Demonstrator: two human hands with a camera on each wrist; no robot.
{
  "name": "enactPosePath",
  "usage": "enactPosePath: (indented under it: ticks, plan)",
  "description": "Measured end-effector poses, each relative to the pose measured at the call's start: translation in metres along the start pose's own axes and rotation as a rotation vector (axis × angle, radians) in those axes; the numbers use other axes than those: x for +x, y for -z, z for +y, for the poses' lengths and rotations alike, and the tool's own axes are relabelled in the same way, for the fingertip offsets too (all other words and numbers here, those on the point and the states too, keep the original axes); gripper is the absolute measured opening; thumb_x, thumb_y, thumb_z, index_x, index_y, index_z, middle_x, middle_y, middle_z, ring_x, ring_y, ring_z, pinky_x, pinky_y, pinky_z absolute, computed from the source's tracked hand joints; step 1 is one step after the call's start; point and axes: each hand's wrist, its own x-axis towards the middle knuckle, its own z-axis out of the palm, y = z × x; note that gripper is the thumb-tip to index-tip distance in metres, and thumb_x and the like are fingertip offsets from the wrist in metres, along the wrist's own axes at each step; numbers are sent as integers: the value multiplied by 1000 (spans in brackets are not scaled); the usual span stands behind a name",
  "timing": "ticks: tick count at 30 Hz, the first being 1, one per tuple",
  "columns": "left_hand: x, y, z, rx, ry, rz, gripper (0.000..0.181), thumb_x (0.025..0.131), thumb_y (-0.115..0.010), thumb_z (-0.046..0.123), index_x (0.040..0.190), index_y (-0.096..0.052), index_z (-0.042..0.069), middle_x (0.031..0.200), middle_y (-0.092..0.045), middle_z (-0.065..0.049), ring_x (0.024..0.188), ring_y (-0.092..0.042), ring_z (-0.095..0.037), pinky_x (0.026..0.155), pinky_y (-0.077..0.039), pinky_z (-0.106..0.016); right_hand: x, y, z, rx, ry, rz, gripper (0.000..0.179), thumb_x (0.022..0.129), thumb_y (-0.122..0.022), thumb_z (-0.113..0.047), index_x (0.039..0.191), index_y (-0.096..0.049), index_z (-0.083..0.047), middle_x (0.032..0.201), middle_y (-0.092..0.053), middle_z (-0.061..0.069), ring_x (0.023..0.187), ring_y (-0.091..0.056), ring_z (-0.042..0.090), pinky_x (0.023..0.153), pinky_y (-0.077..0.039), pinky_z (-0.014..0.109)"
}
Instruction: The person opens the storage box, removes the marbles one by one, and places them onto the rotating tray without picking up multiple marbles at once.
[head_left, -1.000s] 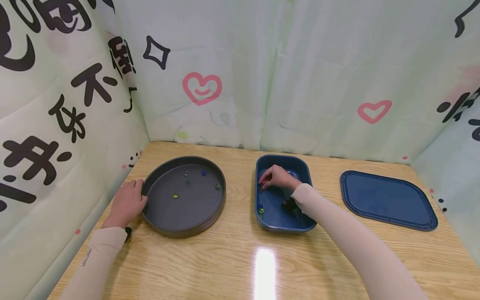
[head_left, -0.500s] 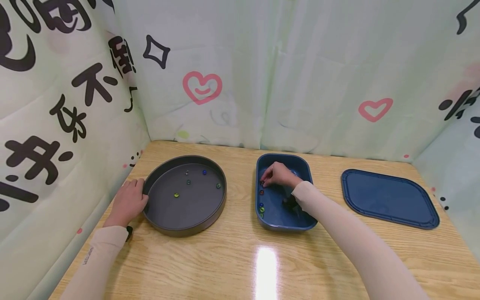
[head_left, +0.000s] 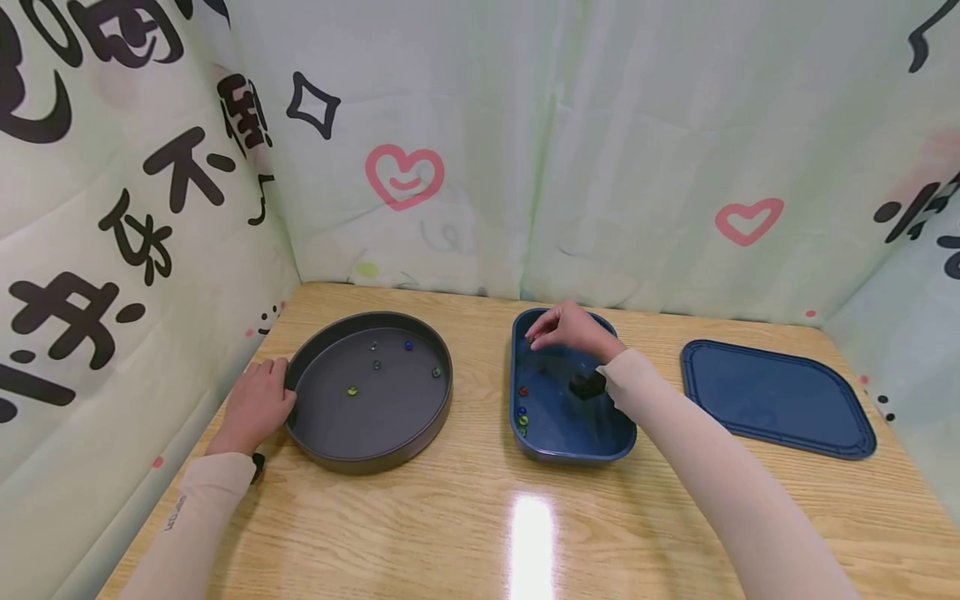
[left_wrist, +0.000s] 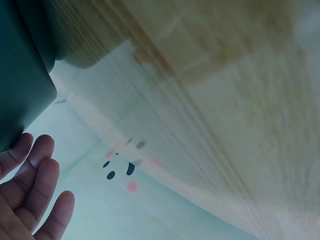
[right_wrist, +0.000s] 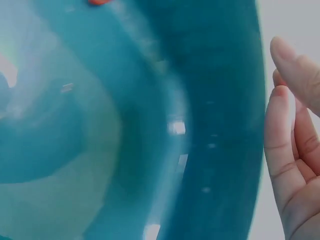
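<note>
My right hand (head_left: pixel 573 327) is raised over the far left corner of the deep blue plastic bin (head_left: pixel 577 446). Its thumb and fingers pinch a small dark red marble (head_left: pixel 532 339), mostly hidden by the fingertips. Along the bin's left side lie a red marble (head_left: pixel 522 391), a blue marble (head_left: pixel 522 411), a yellow-green marble (head_left: pixel 523 421) and a green one. My left hand (head_left: pixel 255 404) rests against the left rim of the round dark grey pan (head_left: pixel 360 460); in the left wrist view its fingers (left_wrist: pixel 46 182) are loosely bent, some touching the outer wall.
Inside the pan are several spread-out marbles, among them a yellow marble (head_left: pixel 352 391) and a blue marble (head_left: pixel 408 345). A flat blue lid (head_left: pixel 780 400) lies right of the bin. The wooden table (head_left: pixel 420 533) ends at a printed curtain (head_left: pixel 480 208) behind and at both sides.
My right hand has lifted from the bin's left side and moved toward its far edge with one dark red marble, leaving another red marble below. The left hand and pan have stayed put.
</note>
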Motion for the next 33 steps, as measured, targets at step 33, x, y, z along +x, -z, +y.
enactPosePath:
  ticks: [33]
  plan:
    - [-1, -1, 0, -6, 10, 7, 32, 81, -48, 6, 108, -49, -12, 97, -56, -30, 86, -50, -43, 81, -41, -54, 52, -24, -119, 136, 125, 11, 19, 80, -74, -17, 96, -75, -7, 98, -73, 9, 89, -69, 18, 86, -53, 31]
